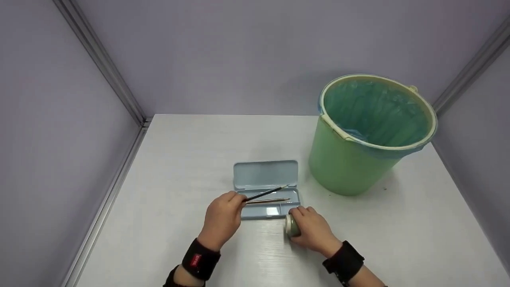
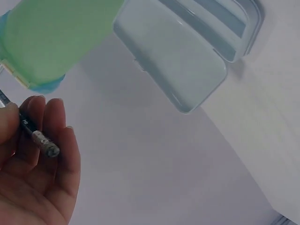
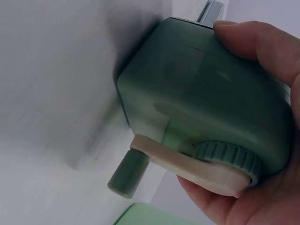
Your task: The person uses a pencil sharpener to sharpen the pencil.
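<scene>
Pale walls are enclosing a white counter bearing an open light-blue pencil case and a round green plastic bin. Fingers of the left hand are pinching a slim dark pencil over the case; those of the right hand are gripping a boxy dark-green crank sharpener near its front corner. Sharpening is seemingly being set up, the next move probably calling for aligning tip with sharpener.

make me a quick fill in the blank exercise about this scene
The left hand holds a dark ____.
The right hand grips a crank sharpener coloured ____.
The case lies with its lid ____.
In the head view, the bin stands to the case's ____.

Missing words: pencil; green; open; right
</scene>
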Available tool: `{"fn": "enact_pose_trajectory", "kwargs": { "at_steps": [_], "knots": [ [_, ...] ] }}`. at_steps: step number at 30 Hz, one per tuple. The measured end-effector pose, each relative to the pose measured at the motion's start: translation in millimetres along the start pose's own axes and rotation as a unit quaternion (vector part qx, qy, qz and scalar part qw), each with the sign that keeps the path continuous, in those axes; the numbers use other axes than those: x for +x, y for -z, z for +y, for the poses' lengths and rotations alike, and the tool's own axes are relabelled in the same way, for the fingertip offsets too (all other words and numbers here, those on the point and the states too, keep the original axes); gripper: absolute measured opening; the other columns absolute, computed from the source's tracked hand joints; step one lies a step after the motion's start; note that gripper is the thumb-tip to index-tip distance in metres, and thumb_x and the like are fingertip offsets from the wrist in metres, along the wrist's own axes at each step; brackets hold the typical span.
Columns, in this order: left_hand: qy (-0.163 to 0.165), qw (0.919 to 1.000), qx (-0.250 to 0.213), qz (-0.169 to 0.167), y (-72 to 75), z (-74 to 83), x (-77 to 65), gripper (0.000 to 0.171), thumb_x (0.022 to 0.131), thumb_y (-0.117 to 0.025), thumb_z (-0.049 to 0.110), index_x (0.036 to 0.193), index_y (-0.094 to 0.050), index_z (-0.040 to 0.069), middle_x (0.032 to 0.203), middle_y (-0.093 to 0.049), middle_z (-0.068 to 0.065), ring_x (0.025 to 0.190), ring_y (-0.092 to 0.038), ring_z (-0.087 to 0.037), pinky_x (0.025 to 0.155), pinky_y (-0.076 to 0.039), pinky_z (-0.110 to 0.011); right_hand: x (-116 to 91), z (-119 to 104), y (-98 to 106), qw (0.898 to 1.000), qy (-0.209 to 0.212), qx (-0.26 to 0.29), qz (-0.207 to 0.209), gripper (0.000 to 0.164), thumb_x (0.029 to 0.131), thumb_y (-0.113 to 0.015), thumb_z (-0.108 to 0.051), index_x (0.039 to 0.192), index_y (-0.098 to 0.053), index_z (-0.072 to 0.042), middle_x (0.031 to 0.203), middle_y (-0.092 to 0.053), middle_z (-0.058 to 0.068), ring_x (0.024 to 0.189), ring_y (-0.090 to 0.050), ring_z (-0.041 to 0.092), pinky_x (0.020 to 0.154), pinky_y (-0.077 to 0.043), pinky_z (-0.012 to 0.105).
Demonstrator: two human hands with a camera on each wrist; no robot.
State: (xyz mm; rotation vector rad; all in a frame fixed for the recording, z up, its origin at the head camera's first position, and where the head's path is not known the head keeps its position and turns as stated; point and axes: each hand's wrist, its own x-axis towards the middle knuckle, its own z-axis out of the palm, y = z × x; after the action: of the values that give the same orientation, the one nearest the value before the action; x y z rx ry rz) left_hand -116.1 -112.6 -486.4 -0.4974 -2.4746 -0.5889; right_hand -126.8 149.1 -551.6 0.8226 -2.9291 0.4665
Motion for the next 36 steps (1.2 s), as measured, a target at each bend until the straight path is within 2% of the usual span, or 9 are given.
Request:
{"fn": "enact_pose_trajectory", "kwargs": {
  "at_steps": [2,5,9,13,16,22,28,36],
  "knots": [
    [-0.011,0.9994,0.033,0.005,-14.2,-6.6,3.0,0.009,0.081,-0.078,0.010,0.084,-0.070,0.010,0.075,-0.066,-0.001,0.066,-0.064,-0.016,0.059,-0.050,-0.029,0,0,0,1.000,-0.001,-0.002,0.001,0.061,0.060,-0.089,-0.022,0.110,-0.058,-0.010,0.098,-0.065,0.004,0.082,-0.055,0.021,0.066,-0.049,0.034],
    [-0.009,0.9969,0.078,-0.002,-40.5,-17.2,7.6,0.009,0.078,-0.080,0.012,0.077,-0.071,0.010,0.070,-0.065,-0.001,0.064,-0.062,-0.019,0.057,-0.048,-0.031,0,-1,-1,1.000,-0.003,-0.005,0.003,0.061,0.060,-0.089,-0.022,0.110,-0.058,-0.009,0.098,-0.065,0.005,0.082,-0.055,0.022,0.066,-0.049,0.035],
    [0.013,0.9933,0.111,-0.031,-75.3,-29.0,11.2,0.010,0.076,-0.081,0.014,0.071,-0.074,0.009,0.070,-0.060,-0.003,0.064,-0.057,-0.021,0.056,-0.045,-0.033,-1,-2,-1,1.000,-0.010,-0.003,-0.001,0.060,0.060,-0.089,-0.022,0.110,-0.058,-0.010,0.099,-0.065,0.005,0.083,-0.055,0.021,0.066,-0.049,0.035],
    [0.026,0.9894,0.126,-0.067,-96.4,-35.4,11.0,0.011,0.076,-0.080,0.018,0.070,-0.076,0.009,0.073,-0.057,-0.004,0.067,-0.054,-0.022,0.059,-0.043,-0.034,-4,-4,-2,1.000,-0.011,-0.001,0.001,0.060,0.060,-0.089,-0.022,0.110,-0.058,-0.010,0.099,-0.064,0.004,0.083,-0.055,0.020,0.066,-0.048,0.034],
    [0.022,0.9862,0.140,-0.084,-104.8,-37.0,9.1,0.011,0.076,-0.079,0.019,0.070,-0.076,0.010,0.074,-0.058,-0.004,0.069,-0.056,-0.023,0.061,-0.044,-0.035,-5,-6,-3,1.000,-0.009,-0.001,0.004,0.060,0.060,-0.089,-0.022,0.110,-0.058,-0.011,0.098,-0.064,0.003,0.082,-0.054,0.020,0.065,-0.047,0.033],
    [0.017,0.9810,0.168,-0.096,-114.3,-39.0,4.8,0.010,0.077,-0.075,0.015,0.068,-0.075,0.012,0.075,-0.061,-0.003,0.071,-0.057,-0.022,0.063,-0.046,-0.035,-6,-7,-4,1.000,-0.009,-0.001,0.009,0.057,0.061,-0.087,-0.021,0.109,-0.058,-0.012,0.098,-0.064,0.003,0.082,-0.055,0.021,0.064,-0.048,0.033],
    [0.028,0.9721,0.187,-0.138,-119.7,-41.4,4.0,0.016,0.081,-0.066,0.008,0.071,-0.076,0.016,0.076,-0.063,-0.002,0.075,-0.058,-0.021,0.068,-0.047,-0.036,-6,-9,-3,1.000,-0.012,0.001,0.004,0.057,0.061,-0.087,-0.021,0.108,-0.058,-0.012,0.097,-0.064,0.002,0.081,-0.055,0.021,0.064,-0.047,0.033],
    [0.035,0.9694,0.192,-0.148,-120.5,-43.9,4.2,0.017,0.082,-0.065,0.009,0.073,-0.077,0.017,0.073,-0.066,-0.002,0.075,-0.058,-0.022,0.069,-0.047,-0.036,-6,-9,-4,1.000,-0.012,0.001,0.005,0.056,0.062,-0.088,-0.023,0.109,-0.058,-0.012,0.097,-0.064,0.002,0.081,-0.055,0.021,0.064,-0.047,0.033]
  ]
}}
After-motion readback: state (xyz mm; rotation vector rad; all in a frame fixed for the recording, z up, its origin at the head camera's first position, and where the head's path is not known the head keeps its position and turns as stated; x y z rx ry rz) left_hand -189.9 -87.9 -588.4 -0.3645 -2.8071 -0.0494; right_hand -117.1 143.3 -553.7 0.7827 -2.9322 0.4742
